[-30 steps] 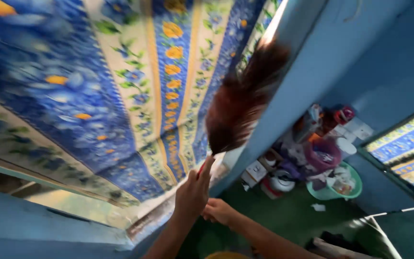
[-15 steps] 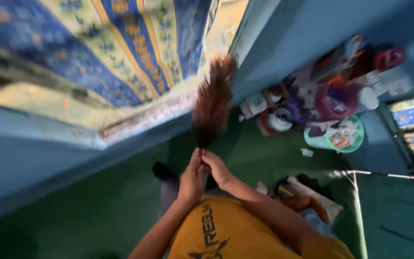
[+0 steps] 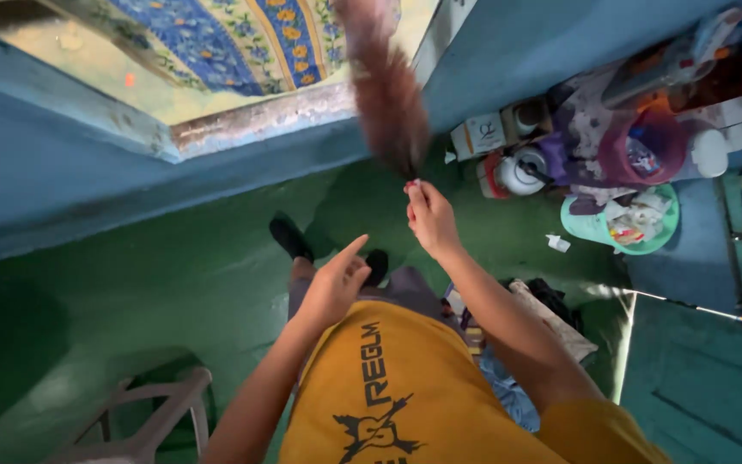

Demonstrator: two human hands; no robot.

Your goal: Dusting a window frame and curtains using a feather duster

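Observation:
My right hand (image 3: 429,216) grips the red handle of a brown feather duster (image 3: 386,90), whose feathers point up toward the blue wall and the flowered blue and yellow curtain (image 3: 242,34). My left hand (image 3: 337,283) is off the duster, held loosely over my yellow shirt with the forefinger stretched out and nothing in it. My black shoes (image 3: 289,236) stand on the green floor below.
A heap of household things lies in the corner at right: a green basin (image 3: 620,225), a purple bucket (image 3: 637,150), a white kettle (image 3: 521,172), small boxes. A white plastic chair (image 3: 143,412) stands at lower left. Cloth lies by my right side.
The view has swung down from the curtain to the floor. My left hand has let go of the duster handle, and only my right hand holds it now.

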